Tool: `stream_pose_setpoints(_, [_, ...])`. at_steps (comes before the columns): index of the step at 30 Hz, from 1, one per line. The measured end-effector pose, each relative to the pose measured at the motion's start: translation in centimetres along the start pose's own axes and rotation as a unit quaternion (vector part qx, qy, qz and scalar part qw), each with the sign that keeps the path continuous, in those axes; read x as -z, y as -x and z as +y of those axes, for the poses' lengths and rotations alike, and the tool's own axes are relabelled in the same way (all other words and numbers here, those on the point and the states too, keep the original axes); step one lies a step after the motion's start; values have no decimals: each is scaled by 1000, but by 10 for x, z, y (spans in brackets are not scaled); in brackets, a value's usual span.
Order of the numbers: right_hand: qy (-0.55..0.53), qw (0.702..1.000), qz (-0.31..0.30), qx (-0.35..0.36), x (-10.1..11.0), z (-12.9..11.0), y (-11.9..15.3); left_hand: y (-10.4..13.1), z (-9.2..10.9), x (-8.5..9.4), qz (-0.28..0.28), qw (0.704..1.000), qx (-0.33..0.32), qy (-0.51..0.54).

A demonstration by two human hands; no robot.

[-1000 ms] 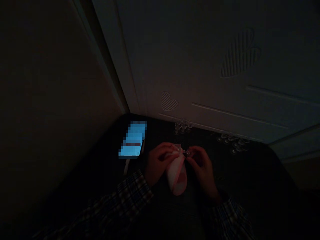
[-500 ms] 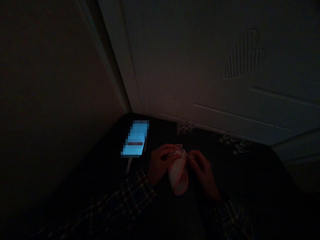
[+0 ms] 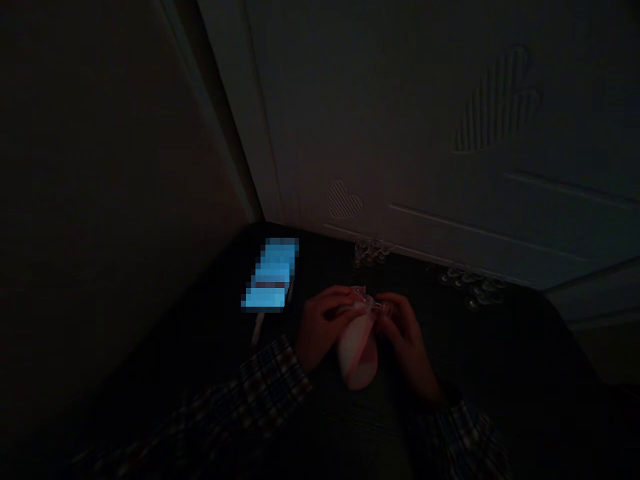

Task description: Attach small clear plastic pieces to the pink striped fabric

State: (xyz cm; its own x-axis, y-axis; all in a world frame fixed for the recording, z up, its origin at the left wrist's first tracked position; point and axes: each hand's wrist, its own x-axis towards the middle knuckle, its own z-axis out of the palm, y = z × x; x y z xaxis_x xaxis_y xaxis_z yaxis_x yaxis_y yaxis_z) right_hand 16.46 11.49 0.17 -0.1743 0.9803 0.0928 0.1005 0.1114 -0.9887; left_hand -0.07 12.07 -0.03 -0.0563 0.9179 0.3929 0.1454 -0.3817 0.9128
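The scene is very dim. A soft pink-and-white piece (image 3: 356, 353), looped or folded with a pink edge, hangs down between my hands; its kind is unclear. My left hand (image 3: 325, 327) pinches its top from the left side, fingers bent over it. On the right, my right hand (image 3: 403, 340) has thumb and fingers closed on a small clear suction cup (image 3: 384, 307), held against the top of the pink-and-white piece. How the two are joined there is too dark to make out.
On the dark tabletop (image 3: 345, 433), a lit phone (image 3: 273, 273) with a cable (image 3: 257, 328) lies to the left. Several clear suction cups sit in a back cluster (image 3: 370, 253) and a right cluster (image 3: 473, 287). Behind rises a pale panel (image 3: 400, 133) with raised hearts.
The fingers of my right hand have lifted slightly around the clear suction cup. My left hand keeps its grip in nearly the same place. The view has shifted a little.
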Motion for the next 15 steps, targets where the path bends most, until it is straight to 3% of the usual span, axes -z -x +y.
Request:
stream_pose_setpoints(6, [1,1000,28,15,1,3,1,1,-1,-1,2,1000,-2,-8])
stream_pose_setpoints(15, [33,999,14,6,3,-1,0,1,3,1,-21,999,-18,-19])
